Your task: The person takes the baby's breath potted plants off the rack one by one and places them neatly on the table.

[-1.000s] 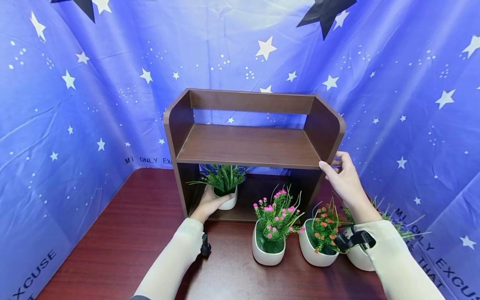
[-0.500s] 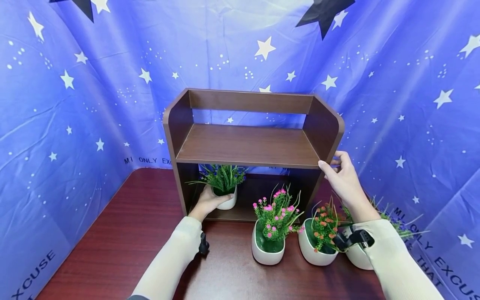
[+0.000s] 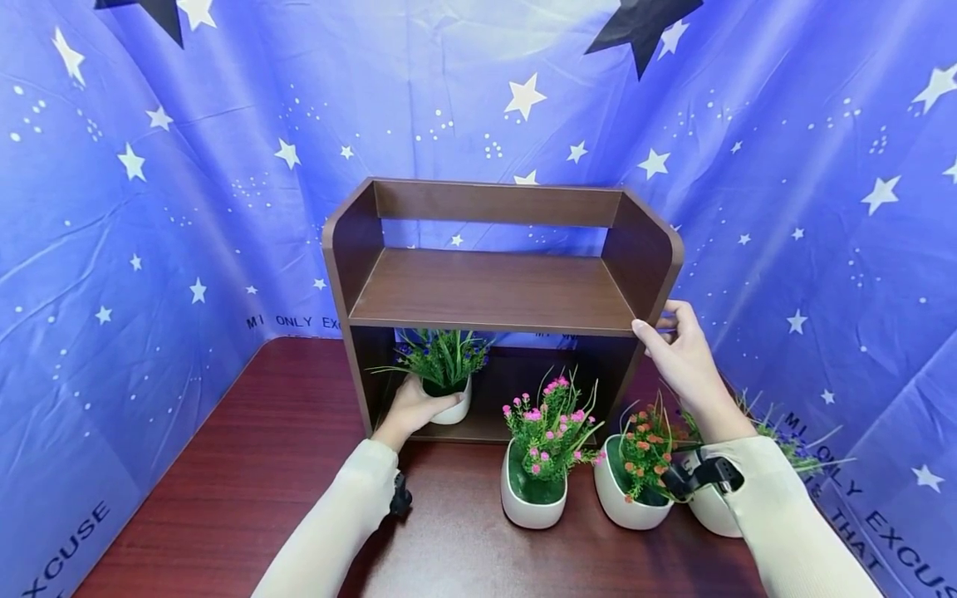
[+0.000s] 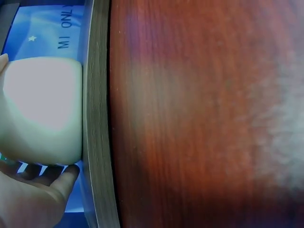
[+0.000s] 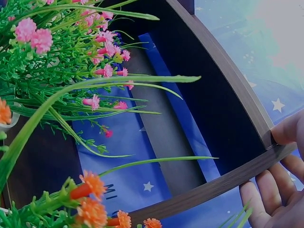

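Observation:
A brown two-tier shelf (image 3: 489, 286) stands on the table. In its lower compartment, at the left, my left hand (image 3: 414, 404) grips a white flowerpot (image 3: 458, 409) with green grass and small blue flowers. The left wrist view shows this pot (image 4: 42, 109) close up at the shelf's front edge (image 4: 100, 123), fingers bent along its side. My right hand (image 3: 686, 357) holds the shelf's right side panel (image 3: 649, 249), thumb on the front edge and fingers behind. The right wrist view shows that hand (image 5: 280, 197) around the panel's edge.
In front of the shelf stand a pot of pink flowers (image 3: 532, 507), a pot of orange flowers (image 3: 631, 511) and a third white pot (image 3: 714, 513), partly hidden by the right wrist. The dark red table (image 3: 247, 448) meets a blue star-patterned curtain (image 3: 247, 166).
My left hand and the flowerpot with blue flowers have come slightly down and forward in the lower compartment. My right hand stays on the side panel. The head view has drifted slightly.

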### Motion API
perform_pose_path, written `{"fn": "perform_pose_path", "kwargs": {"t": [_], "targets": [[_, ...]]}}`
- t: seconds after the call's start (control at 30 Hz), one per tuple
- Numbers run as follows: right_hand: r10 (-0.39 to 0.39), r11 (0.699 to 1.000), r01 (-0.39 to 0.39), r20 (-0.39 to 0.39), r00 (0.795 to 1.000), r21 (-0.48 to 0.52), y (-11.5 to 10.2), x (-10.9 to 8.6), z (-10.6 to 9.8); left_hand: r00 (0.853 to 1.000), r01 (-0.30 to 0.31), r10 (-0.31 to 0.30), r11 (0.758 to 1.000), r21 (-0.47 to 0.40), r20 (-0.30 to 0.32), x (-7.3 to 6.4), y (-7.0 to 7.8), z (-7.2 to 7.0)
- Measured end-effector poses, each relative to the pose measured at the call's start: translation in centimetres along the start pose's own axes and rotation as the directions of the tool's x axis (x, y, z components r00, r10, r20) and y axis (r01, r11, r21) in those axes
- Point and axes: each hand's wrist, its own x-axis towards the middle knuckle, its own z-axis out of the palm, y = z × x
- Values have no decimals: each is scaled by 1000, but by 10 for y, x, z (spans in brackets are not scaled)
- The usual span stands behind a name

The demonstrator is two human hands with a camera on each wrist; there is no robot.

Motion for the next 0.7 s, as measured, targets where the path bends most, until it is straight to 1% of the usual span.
{"fn": "perform_pose_path", "kwargs": {"t": [0.17, 0.33, 0.47, 0.57, 0.7], "targets": [[4, 1000, -4, -2, 1000, 1, -1, 0, 0, 999, -39, 39, 999, 15, 5, -3, -2, 0], [-1, 1000, 1, -2, 1000, 10, 0, 0, 0, 997, -72, 72, 997, -23, 39, -3, -4, -1], [-6, 1000, 6, 2, 1000, 13, 1, -1, 1, 991, -102, 108, 992, -75, 85, 0, -6, -2], [-9, 1000, 9, 6, 1000, 11, 0, -1, 1, 985, -128, 138, 987, -102, 105, 0, -7, -2], [-15, 1000, 14, 6, 1000, 12, 1, -1, 2, 987, -132, 137, 989, -60, 87, -3, -6, -3]]}}
